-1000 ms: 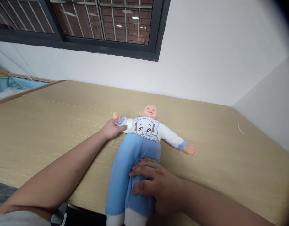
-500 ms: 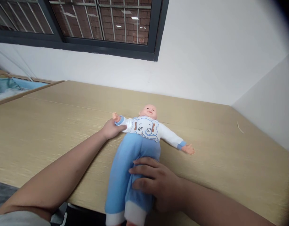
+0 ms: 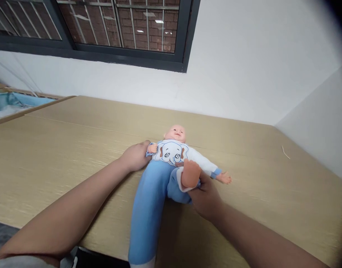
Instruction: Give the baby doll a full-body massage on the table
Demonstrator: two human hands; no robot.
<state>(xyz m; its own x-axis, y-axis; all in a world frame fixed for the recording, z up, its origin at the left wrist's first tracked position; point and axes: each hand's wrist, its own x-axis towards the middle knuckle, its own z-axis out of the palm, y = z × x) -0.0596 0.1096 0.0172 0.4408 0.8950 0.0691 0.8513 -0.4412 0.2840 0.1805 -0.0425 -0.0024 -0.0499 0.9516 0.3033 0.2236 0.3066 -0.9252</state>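
The baby doll (image 3: 171, 156) lies on its back in the middle of the wooden table (image 3: 62, 149), head toward the wall, dressed in a white elephant top and blue trousers. One trouser leg runs straight down past the near edge of the table; the other is folded up at the knee so that its bare foot (image 3: 191, 173) stands above the belly. The right hand (image 3: 206, 197) is closed around that raised ankle and cuff, fingers wrapped from below. The left hand (image 3: 136, 156) is closed on the doll's near arm, pinning it at the shoulder – the small doll hand pokes out just beside the thumb. The doll's other arm lies spread on the table, free.

The straight leg overhangs the edge, so a pull toward the body could drag the whole doll off the table. The soft stuffed leg may also slip out of the right hand's hold and flop down – the grip sits low on loose cloth

A crib-like box (image 3: 9, 104) stands at far left under the window (image 3: 104, 26)
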